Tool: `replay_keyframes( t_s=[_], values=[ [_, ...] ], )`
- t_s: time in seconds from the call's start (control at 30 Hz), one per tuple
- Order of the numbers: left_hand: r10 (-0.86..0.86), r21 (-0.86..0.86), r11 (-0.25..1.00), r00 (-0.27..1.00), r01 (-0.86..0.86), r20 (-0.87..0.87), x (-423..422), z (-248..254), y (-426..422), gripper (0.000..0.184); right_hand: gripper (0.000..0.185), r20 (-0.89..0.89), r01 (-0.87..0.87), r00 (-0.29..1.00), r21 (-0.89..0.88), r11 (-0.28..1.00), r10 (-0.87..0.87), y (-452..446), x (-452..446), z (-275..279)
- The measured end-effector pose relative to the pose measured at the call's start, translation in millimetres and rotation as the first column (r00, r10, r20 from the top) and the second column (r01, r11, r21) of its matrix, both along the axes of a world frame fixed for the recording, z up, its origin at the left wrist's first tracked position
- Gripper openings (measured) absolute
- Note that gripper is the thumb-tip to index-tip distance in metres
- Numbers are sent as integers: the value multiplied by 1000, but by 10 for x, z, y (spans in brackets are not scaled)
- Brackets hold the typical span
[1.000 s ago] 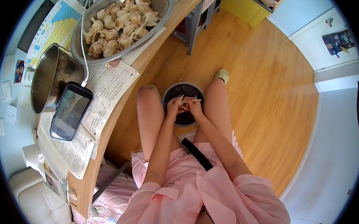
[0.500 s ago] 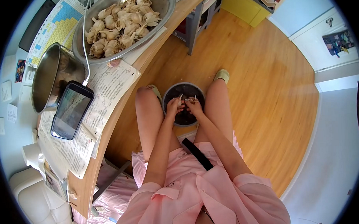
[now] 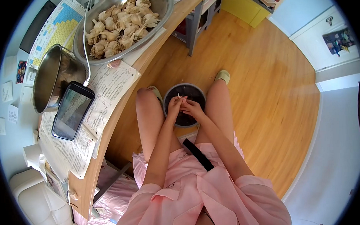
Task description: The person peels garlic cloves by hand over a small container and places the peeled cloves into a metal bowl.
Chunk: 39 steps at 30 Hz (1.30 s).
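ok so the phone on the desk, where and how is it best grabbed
Probably by both long edges of the phone, toward the end away from the white cable, coming from the open side of the desk. It is a flat slab with its screen exposed, the cable plugs into its upper end, and the metal pot sits close behind that end.

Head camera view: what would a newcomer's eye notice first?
Probably the metal bowl heaped with garlic bulbs, on the desk at upper left. Then the phone, beside the steel pot. Between the knees, the left hand and right hand meet over a bin, with a whitish piece.
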<state>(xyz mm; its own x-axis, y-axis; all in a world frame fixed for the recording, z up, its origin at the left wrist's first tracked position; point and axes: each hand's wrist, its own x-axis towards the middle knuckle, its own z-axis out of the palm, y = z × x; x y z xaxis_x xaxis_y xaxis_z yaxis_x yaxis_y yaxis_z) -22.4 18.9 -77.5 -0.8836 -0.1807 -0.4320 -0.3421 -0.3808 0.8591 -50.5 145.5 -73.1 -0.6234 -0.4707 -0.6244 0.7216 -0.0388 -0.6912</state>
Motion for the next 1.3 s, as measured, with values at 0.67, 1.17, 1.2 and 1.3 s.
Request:
replay_keyframes(
  t_s=[0.67, 1.17, 1.2, 1.3],
  values=[
    [153, -126, 980, 988, -154, -16, -15, -194, 5, 17, 33, -407, 143, 909, 90, 986, -95, -24, -21, -461],
    [90, -527, 840, 991, -129, -99, 28, -260, 30, 14, 45, -74, 287, 958, 162, 944, -278, 32, -49, -124],
    [90, -544, 832, 994, -112, -66, 45, -293, 38, 15, 45, -69, 293, 956, 163, 942, -286, 39, -48, -149],
    [63, -585, 810, 998, -48, 6, 48, -403, 65, 20, 46, -54, 267, 964, 134, 954, -262, 76, -52, -216]
  ],
)
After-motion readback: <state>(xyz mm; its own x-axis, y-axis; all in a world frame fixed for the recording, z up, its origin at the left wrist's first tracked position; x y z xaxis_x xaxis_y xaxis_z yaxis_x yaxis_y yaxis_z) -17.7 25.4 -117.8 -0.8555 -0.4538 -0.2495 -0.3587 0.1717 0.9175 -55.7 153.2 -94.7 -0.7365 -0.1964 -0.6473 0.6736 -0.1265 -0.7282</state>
